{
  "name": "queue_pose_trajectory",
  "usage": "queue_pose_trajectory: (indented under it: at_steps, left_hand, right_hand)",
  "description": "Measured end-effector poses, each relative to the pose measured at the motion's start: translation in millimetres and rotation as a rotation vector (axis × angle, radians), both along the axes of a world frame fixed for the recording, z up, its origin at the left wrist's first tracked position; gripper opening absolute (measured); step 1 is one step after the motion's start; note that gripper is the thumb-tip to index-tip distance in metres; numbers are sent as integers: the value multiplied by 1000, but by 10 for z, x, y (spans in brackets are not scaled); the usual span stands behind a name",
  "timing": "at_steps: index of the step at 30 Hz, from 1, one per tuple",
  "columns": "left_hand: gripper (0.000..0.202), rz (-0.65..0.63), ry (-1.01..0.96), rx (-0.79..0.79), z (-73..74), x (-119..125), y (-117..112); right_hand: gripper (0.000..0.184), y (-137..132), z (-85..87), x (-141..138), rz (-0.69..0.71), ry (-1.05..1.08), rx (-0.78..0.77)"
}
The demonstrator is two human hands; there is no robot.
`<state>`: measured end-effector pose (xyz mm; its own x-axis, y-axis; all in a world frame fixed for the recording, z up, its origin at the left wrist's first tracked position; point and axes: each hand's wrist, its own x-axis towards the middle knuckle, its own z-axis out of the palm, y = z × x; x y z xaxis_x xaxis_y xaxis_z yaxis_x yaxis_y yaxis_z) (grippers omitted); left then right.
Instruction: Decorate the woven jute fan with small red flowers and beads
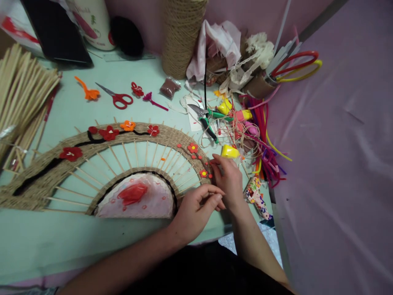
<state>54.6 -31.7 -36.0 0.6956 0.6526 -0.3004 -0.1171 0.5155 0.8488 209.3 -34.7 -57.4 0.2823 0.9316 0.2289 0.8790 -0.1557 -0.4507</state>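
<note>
Beige woven fan; right hand at red-dotted edge.

Lit dimly and softly, from out of view. Darkened beneath the bare right hand. Clear enough across the tan woven semicircular fan-shaped frame. Faintly streaked with sheen on the wrinkled purple sheet. Sunk to near-black on the dark clothing. Softened and stretched toward the edges, wide-angle fashion; blurred at upper left.

Woven fan: left end out of view; right end hidden by left hand. Whether it grips anything, I cannot tell.
</note>
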Motion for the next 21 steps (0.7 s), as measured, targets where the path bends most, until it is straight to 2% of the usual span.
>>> queue_pose_trajectory:
  at_steps: [9, 21]
  left_hand:
    - [17, -1, 12, -20, 1, -1, 19]
    - [15, 14, 8, -37, 45, 7, 28]
  right_hand:
    - [26, -20, -52, 4, 27, -134, -22]
    - [25, -29, -32, -32, 36, -104, -9]
